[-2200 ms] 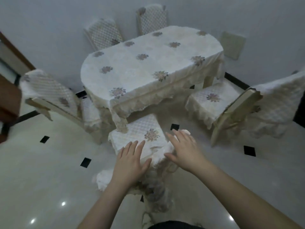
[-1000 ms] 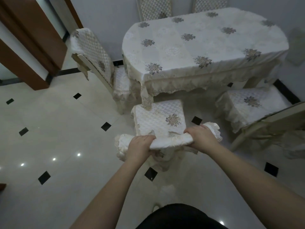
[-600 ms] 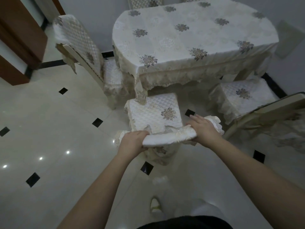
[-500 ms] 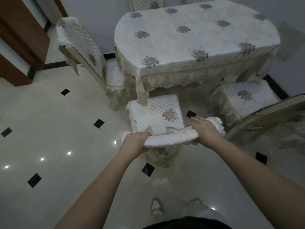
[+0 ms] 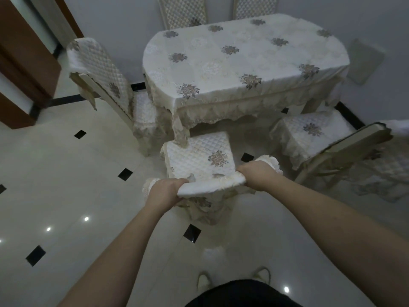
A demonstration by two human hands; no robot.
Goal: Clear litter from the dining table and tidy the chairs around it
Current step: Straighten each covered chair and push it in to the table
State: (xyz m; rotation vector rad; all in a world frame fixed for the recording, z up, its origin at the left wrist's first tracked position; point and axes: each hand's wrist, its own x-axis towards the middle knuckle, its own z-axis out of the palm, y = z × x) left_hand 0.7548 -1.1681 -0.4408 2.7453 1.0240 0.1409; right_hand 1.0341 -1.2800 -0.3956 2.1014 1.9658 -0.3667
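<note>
A dining chair with a cream quilted cover stands right in front of me; its seat [image 5: 199,151] faces the table. My left hand [image 5: 164,192] and my right hand [image 5: 257,173] both grip the top of its backrest [image 5: 212,185], one at each end. The seat's far edge touches the hanging lace hem of the dining table [image 5: 243,60], which wears a cream cloth with flower motifs. I see no litter on the cloth.
A second chair [image 5: 104,78] sits tucked at the table's left end. A third chair [image 5: 314,134] stands angled out at the right. Two more backrests [image 5: 183,12] show behind the table. A brown door [image 5: 24,52] is at far left; the floor is glossy tile.
My hands went from resting flat on the chair to gripping its backrest top. Since then the chair has slid a little toward the table and the view has shifted.
</note>
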